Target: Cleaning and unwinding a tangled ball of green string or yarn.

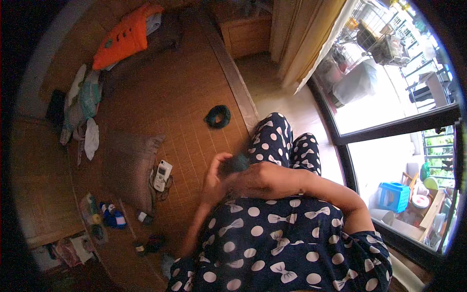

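In front of my waist, my left hand is curled around a dark green, soft-looking bundle, perhaps yarn or knitwork. The bundle is blurred, so its exact kind does not show. My right hand comes across from the right with bent fingers and overlaps the left hand at the bundle's near side. Its fingertips are blurred and partly hidden, and I cannot tell what they grip. Beyond my hands a dark green ring, with a small point at its left side, lies flat on the brown mat.
Left of my hands lie a white handheld device with a cord and a brown cushion. Blue yarn balls sit lower left. An orange pillow is at the far end. A dark-framed glass door stands right, beside a yellow curtain.
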A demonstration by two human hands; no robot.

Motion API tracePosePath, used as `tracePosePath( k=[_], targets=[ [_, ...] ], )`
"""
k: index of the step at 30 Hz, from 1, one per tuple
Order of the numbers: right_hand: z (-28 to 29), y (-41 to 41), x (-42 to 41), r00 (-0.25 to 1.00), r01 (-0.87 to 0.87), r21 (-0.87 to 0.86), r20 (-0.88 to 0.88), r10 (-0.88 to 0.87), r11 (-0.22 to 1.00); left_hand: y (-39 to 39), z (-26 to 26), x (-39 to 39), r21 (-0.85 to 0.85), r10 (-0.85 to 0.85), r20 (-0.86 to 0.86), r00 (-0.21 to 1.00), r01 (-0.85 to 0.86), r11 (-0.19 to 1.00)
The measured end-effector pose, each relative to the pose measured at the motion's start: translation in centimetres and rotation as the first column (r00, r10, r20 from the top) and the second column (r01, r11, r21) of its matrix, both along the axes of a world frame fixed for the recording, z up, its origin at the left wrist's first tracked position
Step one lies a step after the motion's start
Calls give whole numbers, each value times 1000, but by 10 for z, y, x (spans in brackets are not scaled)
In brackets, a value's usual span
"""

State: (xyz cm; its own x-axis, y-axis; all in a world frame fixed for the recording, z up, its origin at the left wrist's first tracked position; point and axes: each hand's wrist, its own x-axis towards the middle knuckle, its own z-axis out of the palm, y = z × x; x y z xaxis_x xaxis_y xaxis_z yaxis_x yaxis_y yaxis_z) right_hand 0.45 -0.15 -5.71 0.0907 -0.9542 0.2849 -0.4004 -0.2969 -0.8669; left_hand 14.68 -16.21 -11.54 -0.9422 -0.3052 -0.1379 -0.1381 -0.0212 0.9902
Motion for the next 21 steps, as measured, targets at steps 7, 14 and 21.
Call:
tracePosePath(
  k=[7, 14, 21],
  targets=[
    [-41, 22, -32, 805, 381, 397, 301, -511, 835, 2, 14, -12, 235, -340, -87, 936, 351, 907],
    [-78, 35, 0, 935, 282, 274, 133, -327, 919, 15, 10, -39, 524, 173, 24, 985, -160, 836],
    [-23, 33, -25, 988, 147, 143, 16, -150, 979, 13, 0, -28, -104, -139, 81, 987, 147, 984]
  ],
)
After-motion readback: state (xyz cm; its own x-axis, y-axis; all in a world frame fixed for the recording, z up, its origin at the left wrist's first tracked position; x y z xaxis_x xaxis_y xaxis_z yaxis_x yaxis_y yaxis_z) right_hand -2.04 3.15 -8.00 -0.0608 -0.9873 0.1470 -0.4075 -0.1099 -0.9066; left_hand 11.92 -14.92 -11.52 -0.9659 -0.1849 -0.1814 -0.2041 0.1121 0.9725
